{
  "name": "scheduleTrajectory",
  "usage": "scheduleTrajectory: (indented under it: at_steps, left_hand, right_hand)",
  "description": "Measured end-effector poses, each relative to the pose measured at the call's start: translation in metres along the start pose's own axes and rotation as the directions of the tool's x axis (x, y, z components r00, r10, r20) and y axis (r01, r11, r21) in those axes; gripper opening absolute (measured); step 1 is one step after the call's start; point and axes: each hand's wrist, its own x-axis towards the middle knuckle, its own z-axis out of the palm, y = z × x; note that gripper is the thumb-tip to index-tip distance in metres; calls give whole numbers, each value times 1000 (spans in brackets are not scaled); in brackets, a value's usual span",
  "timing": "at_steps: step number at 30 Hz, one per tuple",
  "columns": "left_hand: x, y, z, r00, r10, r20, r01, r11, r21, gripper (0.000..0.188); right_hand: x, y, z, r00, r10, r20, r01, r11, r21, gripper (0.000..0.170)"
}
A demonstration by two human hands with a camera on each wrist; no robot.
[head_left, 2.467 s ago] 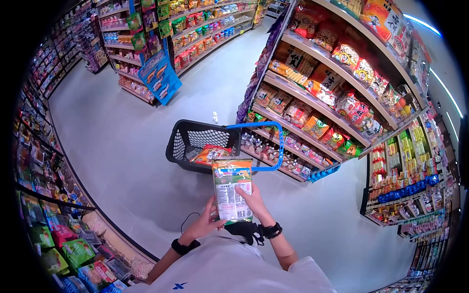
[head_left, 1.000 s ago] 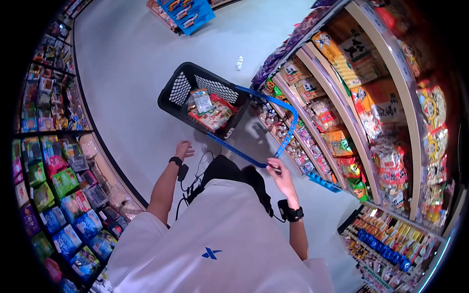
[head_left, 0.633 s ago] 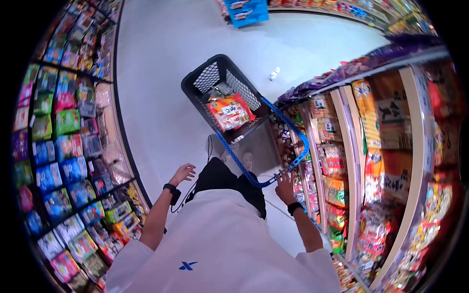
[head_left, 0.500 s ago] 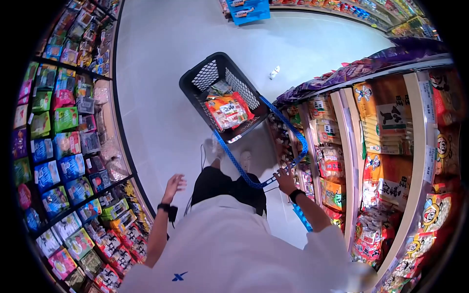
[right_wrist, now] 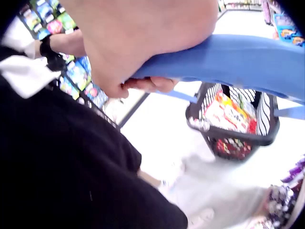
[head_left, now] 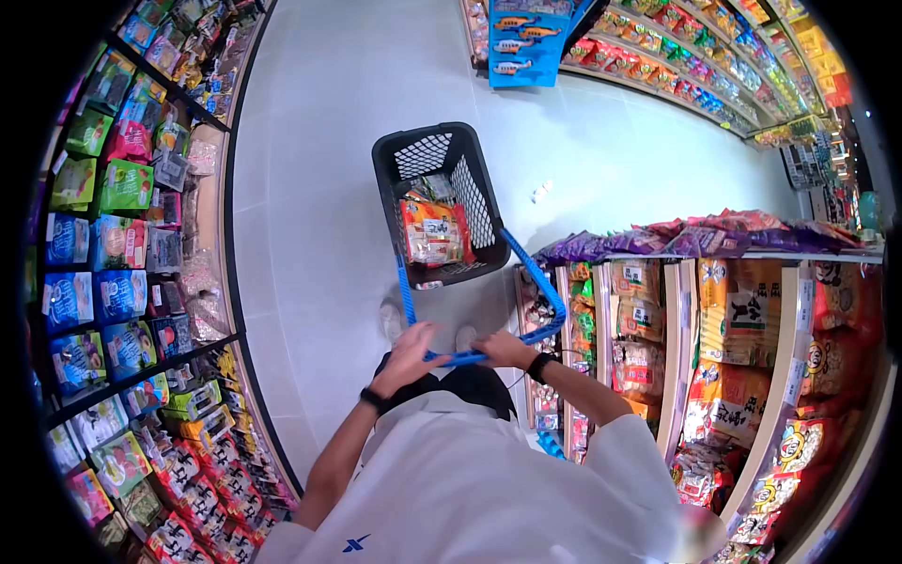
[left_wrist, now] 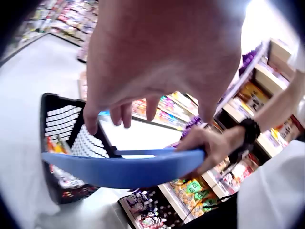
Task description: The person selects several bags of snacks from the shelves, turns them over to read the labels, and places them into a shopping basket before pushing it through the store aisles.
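A black shopping basket [head_left: 387,211] with mesh walls stands in the middle of the head view. Inside it lie an orange-red snack bag [head_left: 434,235] and a few other packets. The basket's long blue handle [head_left: 550,299] reaches back towards the person's body. My right hand [head_left: 507,351] grips the handle's near bar, fingers curled under it in the right wrist view. Over the same bar, further left, is my left hand [head_left: 406,359]. In the left wrist view its fingers [left_wrist: 126,114] extend loosely above the blue handle [left_wrist: 128,171], not wrapped round it.
Shelves of bright snack packets [head_left: 122,235] line the left side. On the right, close to the handle, a shelf unit [head_left: 676,338] holds more bags. A blue display [head_left: 526,42] stands ahead. A small white object [head_left: 541,192] lies on the floor [head_left: 310,188].
Both hands held a snack bag over the basket at first; they have let go of it. The right hand took the handle, and the left has come in from the side to the bar.
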Motion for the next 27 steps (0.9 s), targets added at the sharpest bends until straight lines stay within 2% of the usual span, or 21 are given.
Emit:
scheduleTrajectory:
  at_steps: [1, 2, 3, 4, 7, 9, 11, 12, 13, 14, 17, 19, 21, 23, 24, 27]
  left_hand:
    - [19, -4, 6, 986, 166, 7, -165, 971, 173, 60]
    - [34, -13, 11, 985, 44, 168, -69, 987, 142, 57]
    - [46, -25, 16, 943, -74, 324, 35, 991, 126, 54]
    - [59, -34, 13, 865, -183, 468, 138, 982, 128, 52]
    - [68, -56, -16, 810, -228, 540, 133, 969, 209, 36]
    - [62, -66, -6, 835, -341, 433, 268, 938, 221, 29]
    - [74, -69, -4, 879, -321, 354, 239, 937, 256, 25]
    - [91, -74, -5, 871, -325, 369, 237, 935, 264, 26]
    - [111, -71, -8, 862, -331, 385, 239, 934, 268, 26]
    - [133, -67, -9, 851, -338, 402, 243, 932, 269, 26]
    - [211, -69, -8, 866, -327, 378, 257, 940, 223, 26]
    - [259, -73, -8, 896, -343, 281, 306, 937, 169, 24]
    - [311, -82, -19, 939, -312, 146, 285, 941, 182, 21]
    - [365, -85, -52, 935, -334, 122, 303, 928, 215, 21]
    - [384, -86, -69, 932, -345, 110, 313, 920, 234, 22]
    - [429, -100, -97, 913, -395, 100, 362, 900, 242, 22]
  right_hand:
    - [24, -6, -4, 997, 39, -66, -39, 999, 10, 29]
    - [44, -10, -6, 989, 75, -128, -73, 997, 24, 29]
    - [58, -11, -12, 976, 108, -189, -102, 994, 39, 29]
    - [61, -14, -23, 964, 185, -193, -183, 983, 28, 29]
    - [35, 21, -33, 933, 292, -209, -301, 954, -7, 23]
    - [47, 51, -20, 954, 269, -130, -283, 953, -104, 26]
    - [58, 74, -40, 973, 229, -18, -229, 955, -188, 28]
    - [60, 85, -51, 972, 221, -74, -230, 963, -139, 27]
    - [61, 93, -70, 969, 216, -123, -228, 970, -89, 27]
    - [66, 105, -92, 963, 251, -98, -259, 961, -91, 26]
    - [82, 168, -147, 957, 236, -167, -250, 966, -68, 28]
    - [101, 205, -189, 962, 240, -130, -252, 964, -85, 27]
    - [124, 221, -248, 944, 281, -176, -299, 951, -85, 30]
    - [153, 240, -300, 957, 214, -196, -224, 974, -30, 36]
    - [170, 246, -323, 959, 215, -187, -230, 971, -65, 38]
    - [216, 267, -367, 988, 107, -109, -125, 977, -171, 37]
